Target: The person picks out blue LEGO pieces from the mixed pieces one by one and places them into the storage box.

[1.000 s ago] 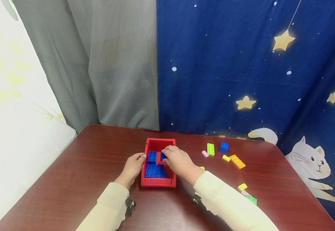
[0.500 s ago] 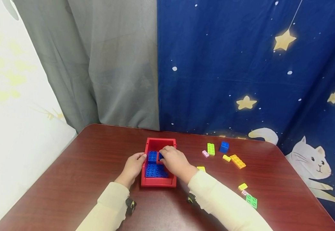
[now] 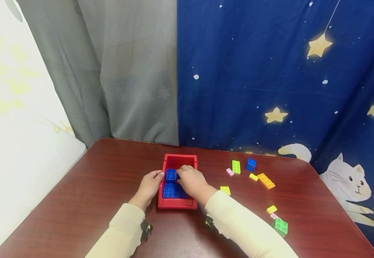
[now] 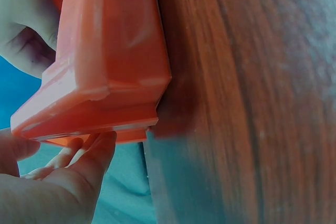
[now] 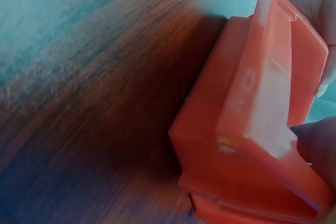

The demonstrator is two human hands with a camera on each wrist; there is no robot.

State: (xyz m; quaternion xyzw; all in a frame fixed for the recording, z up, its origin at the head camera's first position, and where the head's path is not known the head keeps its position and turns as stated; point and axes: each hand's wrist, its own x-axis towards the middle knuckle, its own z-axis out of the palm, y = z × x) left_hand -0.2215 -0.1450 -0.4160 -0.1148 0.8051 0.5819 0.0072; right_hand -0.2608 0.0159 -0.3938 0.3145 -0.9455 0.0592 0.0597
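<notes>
A red plastic box [image 3: 178, 204] stands on the table, with several blue building bricks [image 3: 169, 192] packed along its left side and near end. My left hand [image 3: 148, 185] holds the box's left wall, thumb up at the rim. In the left wrist view the fingers [image 4: 94, 161] reach round the box's edge. Inside the box, my right hand [image 3: 191, 181] pinches a blue brick [image 3: 178, 177], close beside the brick at the left wall. The palm and fingers hide most of that brick and the box's right part.
Loose bricks lie to the right: lime [image 3: 236, 167], blue [image 3: 251, 165], orange [image 3: 266, 181], a yellow one [image 3: 225, 190] near the right forearm, and a green one [image 3: 280, 227] near the right sleeve. Curtains [image 3: 138, 71] hang behind the table's far edge.
My right hand has shifted left within the box, bringing the blue brick up to the one at the left wall. The left hand keeps its hold on the box.
</notes>
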